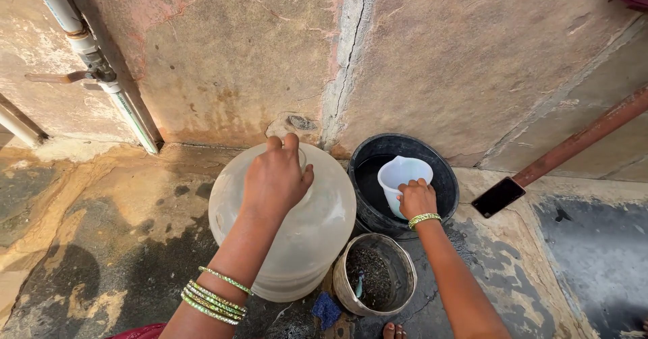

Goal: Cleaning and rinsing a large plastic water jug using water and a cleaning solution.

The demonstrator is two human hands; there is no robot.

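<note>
Against the stained wall, on the wet floor (101, 244), the left hand (275, 177) rests on top of a large translucent water jar (317, 231), its fingers (291, 143) curled over the neck and steadying it, while the right hand (416, 199) grips the handle of a white plastic jug (401, 177), fingers clenched, held inside a black bucket (442, 177) of water just beside the jar. Judging by this, the scooping step is in hand, and the move after it calls for lifting the jug level and tipping it at the jar's narrow mouth without spilling. A small metal pot (405, 271) with dark contents stands near both, and a dark phone (498, 196) lies on the floor well to the right.
</note>
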